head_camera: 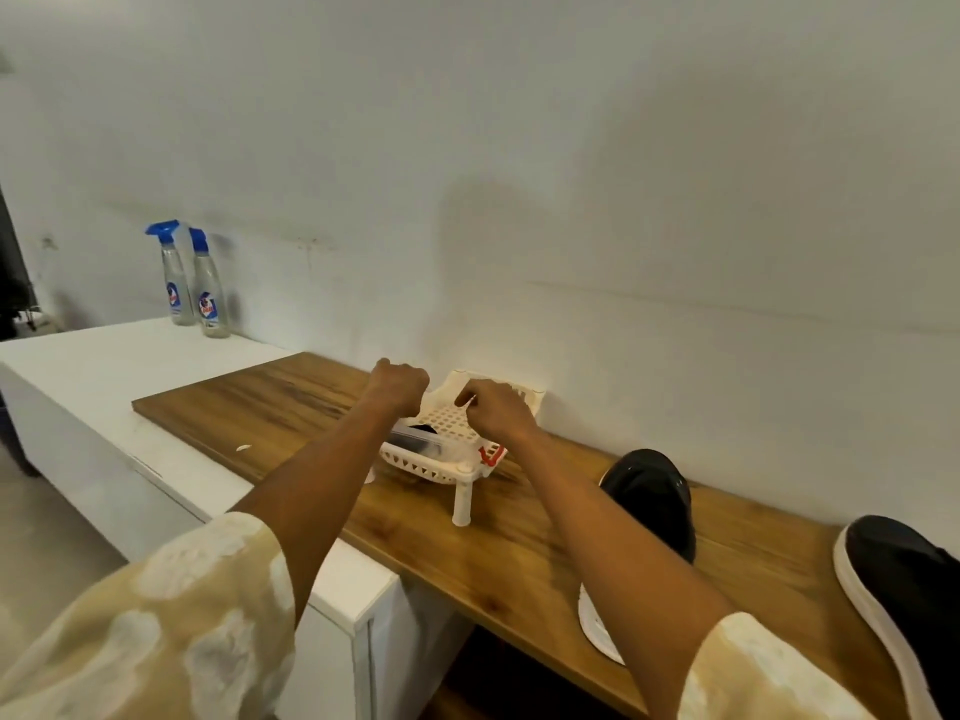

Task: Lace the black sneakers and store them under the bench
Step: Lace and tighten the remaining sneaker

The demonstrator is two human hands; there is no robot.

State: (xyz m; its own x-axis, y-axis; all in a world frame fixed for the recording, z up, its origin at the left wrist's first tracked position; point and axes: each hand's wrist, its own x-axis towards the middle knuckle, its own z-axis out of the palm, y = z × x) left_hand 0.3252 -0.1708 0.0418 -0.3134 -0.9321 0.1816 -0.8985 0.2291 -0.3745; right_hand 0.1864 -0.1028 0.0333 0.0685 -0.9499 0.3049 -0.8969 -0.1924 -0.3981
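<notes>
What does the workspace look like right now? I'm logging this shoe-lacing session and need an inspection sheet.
Surface: brown wooden bench top against a white wall, overlapping a white cabinet.
Job's things: two black sneakers with white soles on the bench; no laces visible.
Clutter: cream perforated plastic rack on legs holding dark items; two clear spray bottles with blue triggers.
Grippers: left hand fisted over the rack; right hand curled, contents unclear.
Cables: nothing seen.
Surroundings: white wall.
</notes>
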